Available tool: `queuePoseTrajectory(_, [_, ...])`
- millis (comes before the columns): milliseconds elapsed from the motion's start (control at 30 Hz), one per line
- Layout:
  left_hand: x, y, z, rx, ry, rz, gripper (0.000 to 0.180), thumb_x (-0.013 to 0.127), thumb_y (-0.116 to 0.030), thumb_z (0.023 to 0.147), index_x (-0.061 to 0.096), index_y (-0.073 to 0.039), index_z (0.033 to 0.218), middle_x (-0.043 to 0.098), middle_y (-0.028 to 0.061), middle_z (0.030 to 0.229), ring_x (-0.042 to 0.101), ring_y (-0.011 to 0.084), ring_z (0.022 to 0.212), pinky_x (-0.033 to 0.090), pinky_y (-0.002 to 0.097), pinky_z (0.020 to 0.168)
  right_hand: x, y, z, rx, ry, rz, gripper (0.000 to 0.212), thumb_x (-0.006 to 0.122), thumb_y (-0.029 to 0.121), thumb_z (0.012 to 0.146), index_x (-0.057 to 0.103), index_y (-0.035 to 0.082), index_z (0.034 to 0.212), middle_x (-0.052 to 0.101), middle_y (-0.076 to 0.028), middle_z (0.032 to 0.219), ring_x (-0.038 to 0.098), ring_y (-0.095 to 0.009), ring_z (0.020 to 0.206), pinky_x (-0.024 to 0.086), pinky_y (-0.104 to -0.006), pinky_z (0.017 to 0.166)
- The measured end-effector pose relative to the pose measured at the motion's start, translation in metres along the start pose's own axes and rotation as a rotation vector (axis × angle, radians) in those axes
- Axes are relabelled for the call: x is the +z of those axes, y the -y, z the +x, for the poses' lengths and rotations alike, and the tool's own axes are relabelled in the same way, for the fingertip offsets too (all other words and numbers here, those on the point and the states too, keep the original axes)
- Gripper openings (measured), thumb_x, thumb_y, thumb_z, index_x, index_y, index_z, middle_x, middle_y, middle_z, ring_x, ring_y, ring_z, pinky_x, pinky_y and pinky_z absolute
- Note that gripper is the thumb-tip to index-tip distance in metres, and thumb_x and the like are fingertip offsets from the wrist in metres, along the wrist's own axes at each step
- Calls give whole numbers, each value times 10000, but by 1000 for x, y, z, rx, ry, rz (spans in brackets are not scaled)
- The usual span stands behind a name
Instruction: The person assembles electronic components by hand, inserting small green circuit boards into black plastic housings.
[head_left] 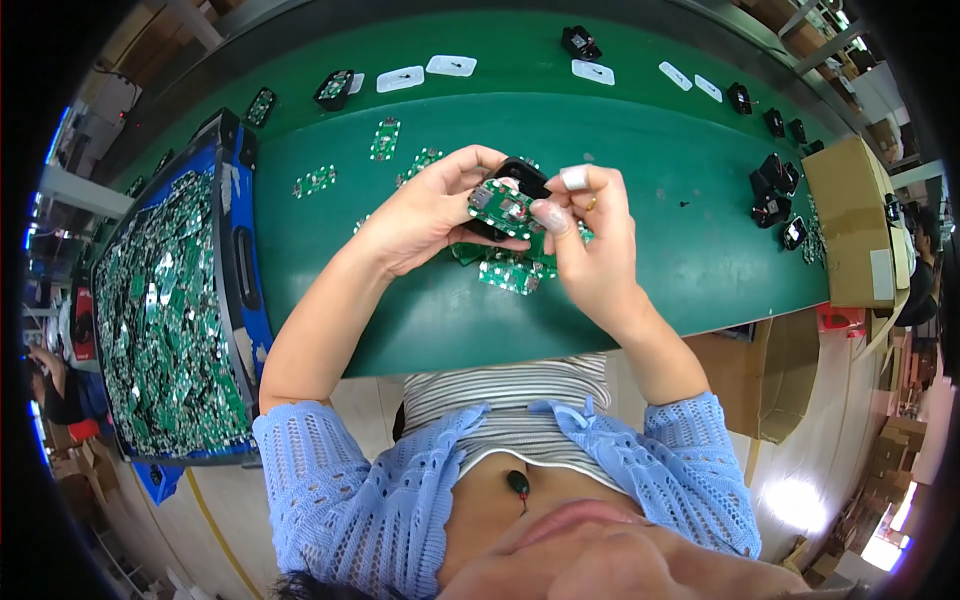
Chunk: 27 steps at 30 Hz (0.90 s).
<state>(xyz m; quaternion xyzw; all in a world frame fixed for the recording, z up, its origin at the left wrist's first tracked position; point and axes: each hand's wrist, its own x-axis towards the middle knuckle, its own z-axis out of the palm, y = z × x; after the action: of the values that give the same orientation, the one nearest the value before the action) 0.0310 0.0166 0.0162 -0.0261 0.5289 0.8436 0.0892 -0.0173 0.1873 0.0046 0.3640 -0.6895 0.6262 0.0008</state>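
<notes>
Above the near middle of the green bench, my left hand (425,212) is wrapped round a black plastic housing (522,172). A green circuit board (498,207) lies over the housing's opening; how far in it sits, I cannot tell. My right hand (607,245), with white wraps on thumb and index finger, pinches at the board's right end. Its fingertips partly hide that end and the housing's edge. Just below the hands, more loose circuit boards (508,275) lie on the bench.
A blue crate (250,290) heaped with circuit boards stands at left. Single boards (385,139) lie beyond my left hand. Along the far green strip are white trays (451,66) and black housings (580,43). More housings (770,208) sit at right beside a cardboard box (845,225).
</notes>
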Motion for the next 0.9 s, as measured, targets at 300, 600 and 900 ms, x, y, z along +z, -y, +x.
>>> queuePoseTrajectory(300, [30, 25, -29, 114, -345, 175, 231, 547, -258, 904, 549, -38, 975, 558, 12, 815, 511, 67, 634, 408, 211, 451, 3, 22, -48, 117, 14, 436, 169, 533, -5, 858, 416, 27, 977, 556, -84, 805, 531, -127, 607, 451, -251, 533])
queuePoseTrajectory(600, [47, 52, -56, 32, -234, -101, 365, 643, -233, 841, 491, -51, 1119, 572, 30, 907, 555, 92, 793, 469, 239, 689, -1, 16, -79, 67, 184, 265, 230, 513, -10, 879, 381, 11, 1066, 548, -100, 825, 528, -104, 624, 439, -212, 534])
queuePoseTrajectory(900, [59, 77, -65, 32, -441, -160, 282, 607, -149, 850, 466, -49, 1073, 547, 32, 948, 538, 101, 880, 468, 254, 741, -10, 6, -74, -483, 172, -555, 359, 679, 122, 614, 674, 194, 966, 596, 4, 763, 532, -149, 636, 425, -250, 493])
